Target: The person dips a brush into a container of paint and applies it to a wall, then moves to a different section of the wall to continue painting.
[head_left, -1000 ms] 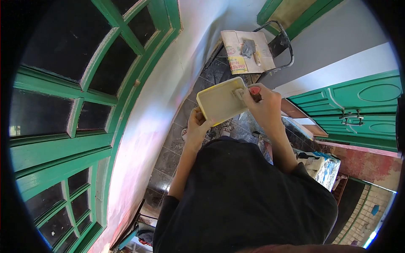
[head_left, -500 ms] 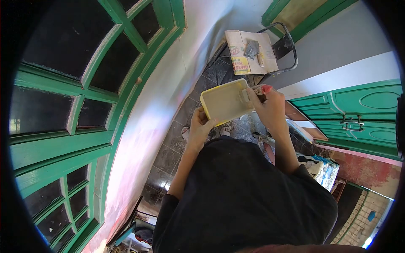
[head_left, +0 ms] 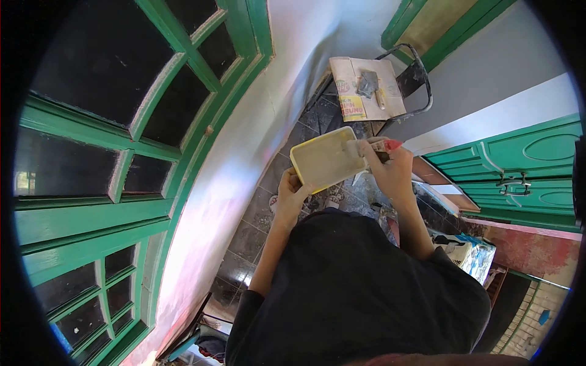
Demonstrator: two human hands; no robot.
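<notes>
1. Far left, the green window frame [head_left: 91,207] is filling the view, and the pale wall [head_left: 244,140] is running alongside you.
2. Your left hand [head_left: 292,196] is cupping the yellow tray [head_left: 326,160] from underneath at its near edge, fingers curled shut around the rim. Keep that palm flat under it, I'd say, so the tray is staying level.
3. The tray is sitting at chest height between your 2 hands, over the dark tiled floor [head_left: 250,226], its pale inside facing up.
4. Your right hand [head_left: 390,168] is closed around a red-handled tool [head_left: 386,146], its pale working end resting on the tray's right rim. You're best off drawing it against the rim in short, even strokes, wrist low, and not pushing so hard that the tray is tipping.
5. Beyond, a chair [head_left: 410,73] is carrying cardboard [head_left: 365,88] with a scraper [head_left: 368,83] on it, and green doors [head_left: 519,165] are standing far right.
</notes>
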